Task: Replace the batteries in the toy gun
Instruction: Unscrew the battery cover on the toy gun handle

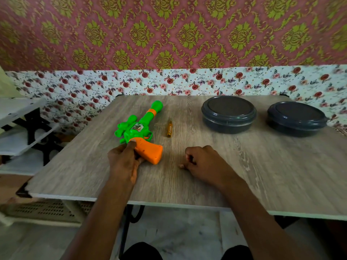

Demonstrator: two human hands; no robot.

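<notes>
One toy gun (139,128) lies on the bench (216,177), held at its rear by the left hand (124,160).
On the bench there are one toy gun, one small amber-handled screwdriver (169,130) and two dark round lidded containers, one right of centre (228,113) and one at the far right (296,118). The green-and-orange gun lies flat on the left half, its long axis running away from the person, with the green muzzle towards the wall and slightly right and the orange grip nearest the person. The left hand's fingers curl round the gun's rear, thumb on top where green meets orange. The right hand (202,162) rests on the bench well apart from the gun, fingers curled in with nothing seen in them. The screwdriver lies just right of the gun, roughly parallel to it.
</notes>
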